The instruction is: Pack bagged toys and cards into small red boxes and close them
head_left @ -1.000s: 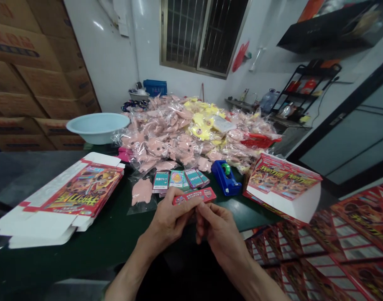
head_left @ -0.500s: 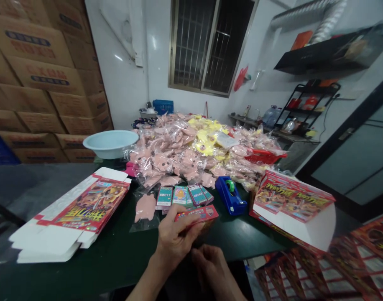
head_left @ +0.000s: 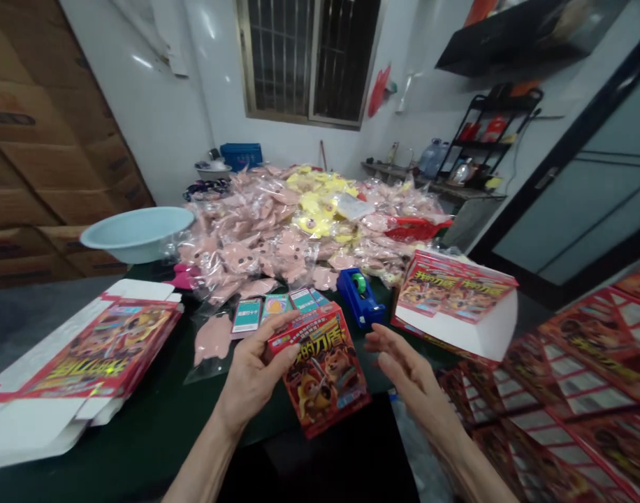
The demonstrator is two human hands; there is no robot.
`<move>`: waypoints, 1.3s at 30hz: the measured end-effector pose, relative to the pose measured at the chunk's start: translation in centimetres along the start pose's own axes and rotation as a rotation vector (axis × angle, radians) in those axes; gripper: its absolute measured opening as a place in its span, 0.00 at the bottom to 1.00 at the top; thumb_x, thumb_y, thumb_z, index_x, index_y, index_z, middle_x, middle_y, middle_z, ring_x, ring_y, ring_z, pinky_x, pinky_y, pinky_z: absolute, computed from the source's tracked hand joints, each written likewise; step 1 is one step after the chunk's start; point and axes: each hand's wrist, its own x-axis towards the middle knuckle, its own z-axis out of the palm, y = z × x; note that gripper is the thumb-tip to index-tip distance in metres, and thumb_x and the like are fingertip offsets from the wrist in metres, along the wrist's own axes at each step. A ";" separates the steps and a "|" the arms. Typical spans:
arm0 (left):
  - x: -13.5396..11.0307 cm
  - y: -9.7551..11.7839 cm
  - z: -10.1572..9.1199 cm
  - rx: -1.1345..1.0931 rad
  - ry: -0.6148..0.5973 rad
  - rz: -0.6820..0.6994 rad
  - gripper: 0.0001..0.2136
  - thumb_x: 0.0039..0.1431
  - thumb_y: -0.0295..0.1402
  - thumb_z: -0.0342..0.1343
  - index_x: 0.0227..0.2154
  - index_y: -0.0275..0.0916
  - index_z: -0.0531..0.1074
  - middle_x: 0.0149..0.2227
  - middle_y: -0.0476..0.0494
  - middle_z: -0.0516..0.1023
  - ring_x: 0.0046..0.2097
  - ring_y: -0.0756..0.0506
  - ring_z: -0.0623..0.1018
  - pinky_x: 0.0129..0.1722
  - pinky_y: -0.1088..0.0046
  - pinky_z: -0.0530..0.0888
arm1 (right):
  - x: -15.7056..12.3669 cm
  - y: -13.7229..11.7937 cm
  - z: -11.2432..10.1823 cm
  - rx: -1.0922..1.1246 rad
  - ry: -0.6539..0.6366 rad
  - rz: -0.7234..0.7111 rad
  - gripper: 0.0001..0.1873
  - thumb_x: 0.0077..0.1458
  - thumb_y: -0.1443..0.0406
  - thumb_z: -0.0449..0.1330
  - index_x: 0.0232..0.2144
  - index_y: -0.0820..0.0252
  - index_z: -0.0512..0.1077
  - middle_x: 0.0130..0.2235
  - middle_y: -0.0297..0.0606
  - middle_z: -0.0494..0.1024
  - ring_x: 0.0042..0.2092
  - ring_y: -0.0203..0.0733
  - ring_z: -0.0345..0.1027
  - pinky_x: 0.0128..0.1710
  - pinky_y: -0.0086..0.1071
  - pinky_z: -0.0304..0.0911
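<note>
My left hand (head_left: 254, 374) grips the upper left corner of a small red printed box (head_left: 323, 370), held upright and tilted over the dark green table (head_left: 142, 426). My right hand (head_left: 404, 367) hovers just right of the box, fingers spread, touching nothing. Just beyond the box lie several small card packs (head_left: 270, 307) and a pink toy in a clear bag (head_left: 211, 337).
A stack of flat box blanks (head_left: 84, 356) lies at left, another stack (head_left: 456, 304) at right, more blanks (head_left: 576, 391) lower right. A blue tape dispenser (head_left: 358, 297), a pale blue basin (head_left: 136, 234) and a heap of bagged pink and yellow toys (head_left: 299, 223) fill the back. Cardboard cartons (head_left: 42, 175) stand at left.
The red box has been lifted and turned so its printed front faces me. My right hand has come off it and opened to the right. The view has shifted.
</note>
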 end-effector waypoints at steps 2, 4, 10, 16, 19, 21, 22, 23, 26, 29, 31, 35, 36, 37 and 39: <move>0.8 -0.2 1.9 -0.141 -0.029 -0.097 0.17 0.52 0.34 0.60 0.47 0.43 0.70 0.44 0.47 0.77 0.42 0.49 0.77 0.41 0.78 0.75 | 0.3 0.1 -2.5 -0.094 0.196 -0.057 0.23 0.53 0.55 0.56 0.50 0.58 0.66 0.46 0.45 0.74 0.47 0.45 0.69 0.47 0.40 0.63; 1.8 0.0 3.8 -0.206 -0.042 -0.139 0.17 0.50 0.34 0.62 0.45 0.42 0.71 0.40 0.48 0.79 0.39 0.49 0.78 0.39 0.79 0.75 | 1.0 1.1 -6.4 -0.261 0.530 -0.146 0.22 0.52 0.54 0.56 0.46 0.60 0.68 0.44 0.46 0.74 0.45 0.46 0.68 0.47 0.42 0.63; 5.8 2.3 10.8 0.053 -0.167 0.050 0.17 0.46 0.34 0.65 0.41 0.41 0.74 0.38 0.48 0.80 0.37 0.49 0.79 0.39 0.77 0.76 | 2.7 7.1 -19.9 -0.656 1.034 -0.084 0.34 0.44 0.51 0.55 0.47 0.72 0.67 0.47 0.58 0.69 0.52 0.59 0.59 0.52 0.55 0.51; 11.4 1.5 22.3 0.177 -0.411 0.507 0.15 0.53 0.32 0.59 0.44 0.35 0.72 0.39 0.41 0.79 0.36 0.46 0.79 0.35 0.71 0.77 | 3.2 11.3 -21.7 -0.508 0.740 -0.013 0.26 0.49 0.53 0.52 0.42 0.66 0.71 0.41 0.49 0.77 0.42 0.49 0.70 0.45 0.42 0.64; 14.1 -0.6 27.3 0.328 -0.452 0.718 0.14 0.53 0.29 0.58 0.44 0.35 0.71 0.41 0.39 0.79 0.38 0.45 0.79 0.38 0.69 0.76 | 3.0 12.0 -21.2 -0.477 0.669 -0.025 0.24 0.53 0.55 0.49 0.45 0.65 0.70 0.44 0.47 0.76 0.45 0.47 0.69 0.47 0.41 0.62; 15.6 -2.0 29.4 0.371 -0.506 0.787 0.14 0.53 0.27 0.58 0.44 0.36 0.72 0.42 0.40 0.78 0.43 0.45 0.77 0.44 0.67 0.74 | 2.9 12.2 -21.2 -0.471 0.649 -0.032 0.24 0.55 0.56 0.48 0.47 0.66 0.69 0.44 0.47 0.75 0.46 0.46 0.68 0.48 0.40 0.62; 16.3 -2.6 30.1 0.401 -0.538 0.826 0.13 0.54 0.27 0.57 0.44 0.37 0.72 0.43 0.41 0.78 0.45 0.45 0.76 0.46 0.67 0.73 | 2.9 12.3 -21.2 -0.470 0.642 -0.036 0.24 0.56 0.57 0.47 0.48 0.66 0.68 0.44 0.47 0.75 0.46 0.46 0.68 0.48 0.40 0.61; 16.9 -3.2 30.6 0.439 -0.572 0.866 0.13 0.55 0.26 0.56 0.44 0.38 0.72 0.44 0.41 0.77 0.46 0.46 0.76 0.47 0.67 0.72 | 2.8 12.4 -21.2 -0.470 0.638 -0.040 0.23 0.57 0.57 0.47 0.48 0.66 0.68 0.44 0.47 0.74 0.47 0.46 0.67 0.49 0.39 0.61; 18.2 -4.3 31.2 0.588 -0.653 0.968 0.12 0.58 0.26 0.52 0.44 0.39 0.72 0.44 0.41 0.75 0.44 0.47 0.75 0.44 0.69 0.71 | 2.7 12.7 -21.2 -0.469 0.628 -0.057 0.23 0.58 0.57 0.46 0.49 0.65 0.67 0.45 0.48 0.73 0.49 0.46 0.65 0.50 0.37 0.59; 19.0 -3.8 31.4 0.773 -0.631 1.024 0.12 0.57 0.26 0.51 0.43 0.41 0.73 0.43 0.39 0.74 0.45 0.43 0.72 0.45 0.60 0.68 | 2.6 12.6 -21.0 -0.466 0.612 -0.076 0.22 0.59 0.58 0.46 0.50 0.63 0.67 0.45 0.46 0.72 0.48 0.44 0.64 0.50 0.36 0.59; 19.3 -2.8 32.0 0.889 -0.575 1.043 0.10 0.56 0.27 0.53 0.41 0.40 0.73 0.48 0.36 0.71 0.52 0.37 0.67 0.48 0.51 0.63 | 2.5 12.3 -21.0 -0.466 0.601 -0.086 0.21 0.59 0.58 0.47 0.50 0.62 0.67 0.44 0.45 0.72 0.47 0.44 0.65 0.50 0.35 0.59; 19.8 -1.6 34.0 1.068 -0.535 1.043 0.10 0.50 0.27 0.58 0.38 0.35 0.72 0.53 0.32 0.67 0.55 0.32 0.64 0.50 0.49 0.60 | 2.4 11.8 -21.0 -0.476 0.589 -0.094 0.20 0.59 0.60 0.46 0.49 0.60 0.68 0.42 0.44 0.72 0.44 0.43 0.66 0.48 0.35 0.61; 19.7 -1.7 34.5 1.105 -0.531 1.030 0.11 0.50 0.26 0.58 0.38 0.34 0.70 0.50 0.31 0.69 0.53 0.33 0.66 0.48 0.51 0.63 | 2.4 11.8 -21.0 -0.482 0.585 -0.094 0.20 0.59 0.60 0.46 0.49 0.60 0.68 0.41 0.44 0.72 0.44 0.43 0.66 0.47 0.35 0.61; 19.6 -1.8 34.9 1.138 -0.520 1.015 0.12 0.50 0.26 0.57 0.39 0.33 0.69 0.47 0.30 0.71 0.50 0.34 0.69 0.45 0.53 0.65 | 2.4 11.9 -21.0 -0.490 0.584 -0.092 0.19 0.59 0.60 0.46 0.49 0.60 0.68 0.41 0.44 0.72 0.44 0.42 0.67 0.47 0.34 0.61; 19.3 -2.3 35.5 1.186 -0.493 0.992 0.12 0.52 0.25 0.55 0.40 0.32 0.68 0.45 0.30 0.72 0.47 0.35 0.71 0.43 0.55 0.66 | 2.5 12.2 -20.9 -0.510 0.592 -0.082 0.19 0.60 0.60 0.46 0.48 0.60 0.68 0.42 0.44 0.72 0.45 0.43 0.67 0.48 0.35 0.61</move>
